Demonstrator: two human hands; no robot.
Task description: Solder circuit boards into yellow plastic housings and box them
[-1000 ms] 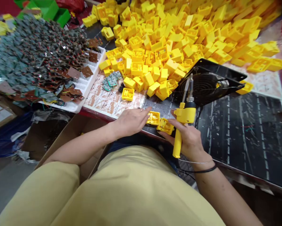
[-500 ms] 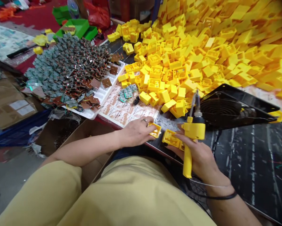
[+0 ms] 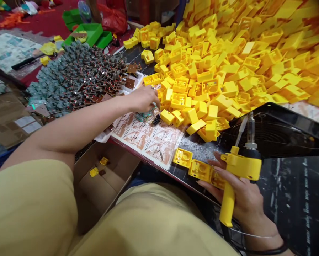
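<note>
My left hand [image 3: 144,99] reaches over the small green circuit boards [image 3: 143,116] beside the yellow pile; its fingertips point down at them, and whether it grips one is hidden. In my right hand [image 3: 246,195] is a yellow soldering gun [image 3: 240,165], its tip pointing up and away from me. The thumb and fingers of that hand also lie around the near end of a row of open yellow cases [image 3: 199,170] at the table's front edge. One yellow case [image 3: 182,158] forms the row's left end.
Yellow cases [image 3: 207,76] are heaped across the back right. Wired boards [image 3: 79,76] fill a white tray at left. A black fan-like frame [image 3: 276,131] lies at right. Below the table edge, a cardboard box [image 3: 95,192] holds a few pieces. Green bins [image 3: 88,33] stand behind.
My left hand has let go of its yellow case, now in the row, and moved up and left to the circuit boards. My right hand with the gun appears lower and further right.
</note>
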